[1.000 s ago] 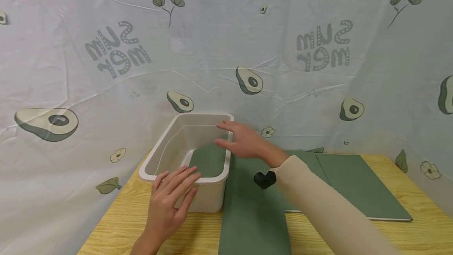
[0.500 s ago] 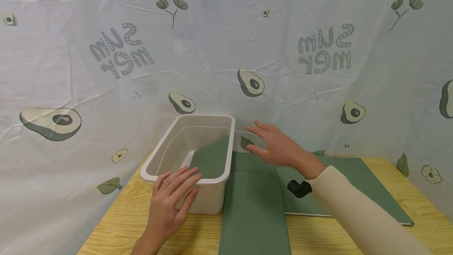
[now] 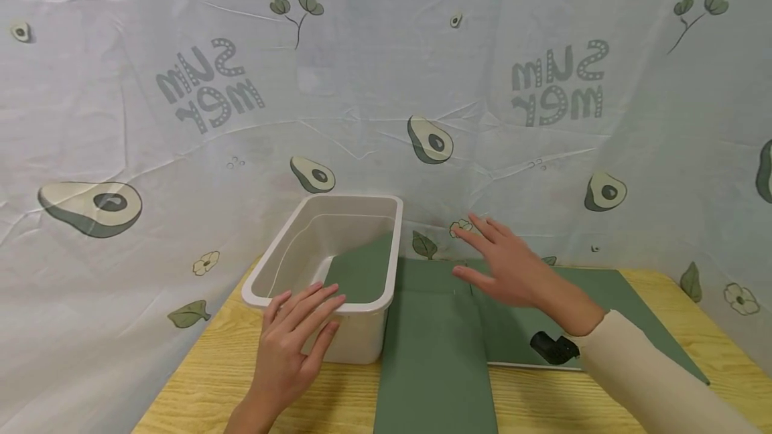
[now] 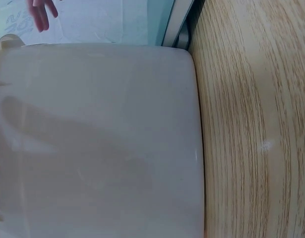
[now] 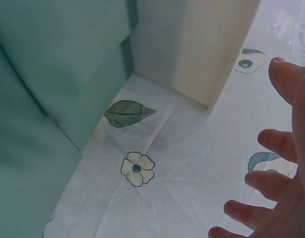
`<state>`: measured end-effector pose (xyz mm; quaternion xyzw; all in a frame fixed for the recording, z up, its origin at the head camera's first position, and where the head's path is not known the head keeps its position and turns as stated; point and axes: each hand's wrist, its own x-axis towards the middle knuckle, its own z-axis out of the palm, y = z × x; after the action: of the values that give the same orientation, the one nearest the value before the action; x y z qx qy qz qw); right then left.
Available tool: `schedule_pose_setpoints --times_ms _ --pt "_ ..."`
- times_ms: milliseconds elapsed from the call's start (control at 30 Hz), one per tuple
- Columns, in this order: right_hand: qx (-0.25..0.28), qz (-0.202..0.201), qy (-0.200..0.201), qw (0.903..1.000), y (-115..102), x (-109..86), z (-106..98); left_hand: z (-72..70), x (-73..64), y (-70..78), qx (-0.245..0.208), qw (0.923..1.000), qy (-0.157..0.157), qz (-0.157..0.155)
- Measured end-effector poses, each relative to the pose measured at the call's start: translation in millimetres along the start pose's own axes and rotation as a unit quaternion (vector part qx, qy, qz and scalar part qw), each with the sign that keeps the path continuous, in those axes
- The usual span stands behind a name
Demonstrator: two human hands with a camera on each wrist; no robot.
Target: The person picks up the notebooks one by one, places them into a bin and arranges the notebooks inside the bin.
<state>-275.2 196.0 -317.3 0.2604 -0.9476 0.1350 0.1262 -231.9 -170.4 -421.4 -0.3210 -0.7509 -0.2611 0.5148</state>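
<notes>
By the left wrist camera only the outside of the pale bin [image 3: 356,343] is shown, its lower edge met by wood grain, while in the head view its inside is revealed, with a green sheet [image 3: 360,272] lying in it. By the right wrist camera a printed leaf and flower are caught up close beside the bin's side wall. A wood-grain table [image 3: 205,367] is backed by a wrinkled curtain [image 3: 362,79] printed with avocados and mirrored lettering. The bin is placed at the table's left; just beside it a long green board [image 3: 434,360] is laid, and farther right a second green board [image 3: 609,317]. The left hand [image 3: 292,340] is held with fingers extended at the bin's near rim; whether it is touched cannot be told. The right hand [image 3: 512,266] is raised above the boards, well apart from the left, its fingers spread.
</notes>
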Motion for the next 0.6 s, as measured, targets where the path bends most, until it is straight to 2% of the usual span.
schedule_pose_setpoints --times_ms 333,600 --pt "-0.017 -0.013 0.006 0.9998 3.2 -15.9 11.1 -2.0 0.9 -1.6 0.007 1.0000 0.002 0.004" --pt "-0.019 -0.004 0.007 0.9998 4.6 -21.1 25.6 0.5 -1.6 -0.9 0.007 1.0000 0.000 0.005"
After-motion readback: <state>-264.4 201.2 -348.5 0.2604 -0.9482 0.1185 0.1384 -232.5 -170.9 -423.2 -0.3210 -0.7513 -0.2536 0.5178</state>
